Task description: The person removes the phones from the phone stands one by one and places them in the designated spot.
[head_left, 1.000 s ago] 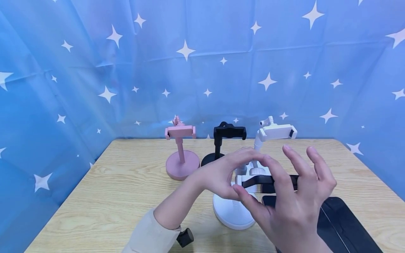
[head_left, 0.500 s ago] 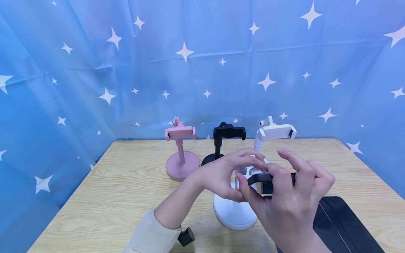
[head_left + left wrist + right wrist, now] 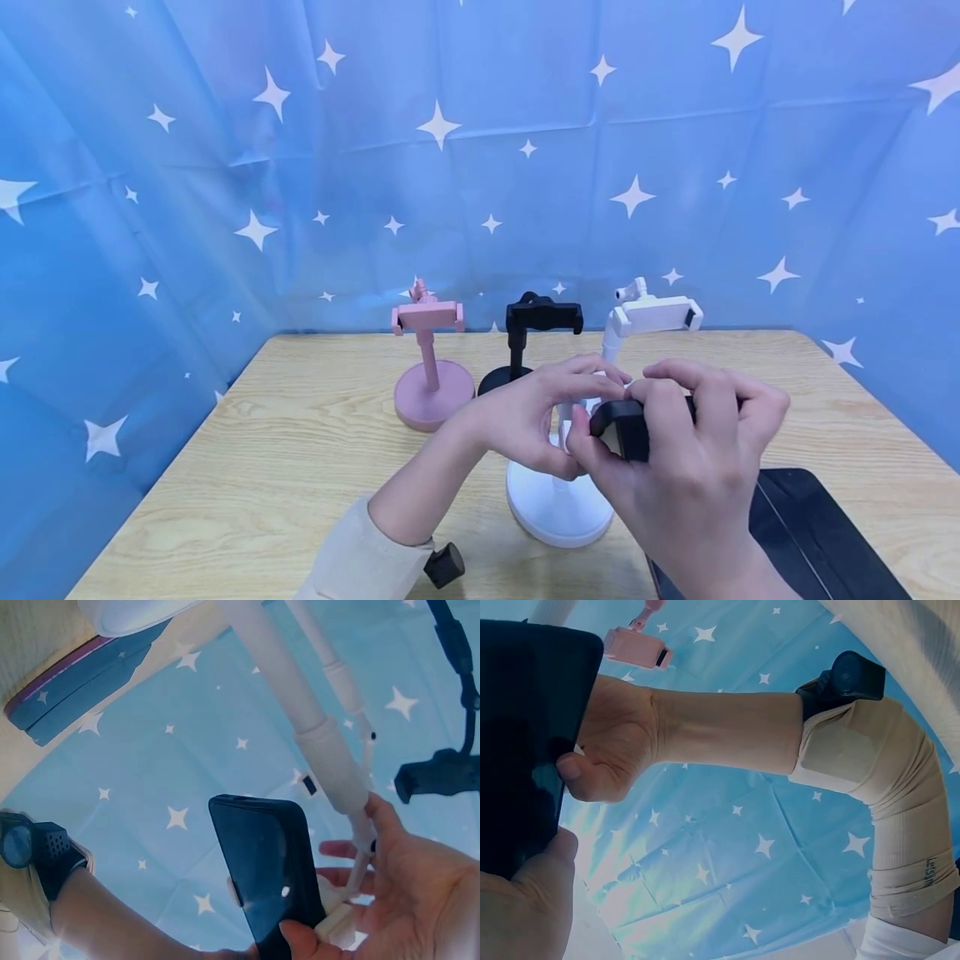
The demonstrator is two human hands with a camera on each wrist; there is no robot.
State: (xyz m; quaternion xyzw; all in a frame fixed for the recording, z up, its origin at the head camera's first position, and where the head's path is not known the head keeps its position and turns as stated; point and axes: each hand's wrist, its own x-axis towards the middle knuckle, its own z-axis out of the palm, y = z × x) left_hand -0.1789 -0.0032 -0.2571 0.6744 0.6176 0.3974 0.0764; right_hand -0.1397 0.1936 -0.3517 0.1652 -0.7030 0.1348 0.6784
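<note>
A white phone stand (image 3: 561,508) stands in front of me, its upper part mostly hidden by both hands in the head view. My left hand (image 3: 525,412) curls round the stand's head; its fingers lie behind the white clamp (image 3: 337,926) in the left wrist view. My right hand (image 3: 690,467) grips a black phone (image 3: 262,862) along its edges, thumb on the near side and fingers over the top. The phone sits against the clamp, and my left thumb (image 3: 577,772) presses at its edge in the right wrist view.
Behind stand a pink phone stand (image 3: 433,392), a black one (image 3: 543,315) and another white one (image 3: 656,315). Dark flat slabs (image 3: 813,533) lie on the wooden table (image 3: 247,467) at the right. A starry blue curtain (image 3: 360,167) hangs behind the table.
The phone has turned, its near end now swung up and showing shorter between my hands. My right fingers, raised before, have curled down over it. My left hand has hardly moved.
</note>
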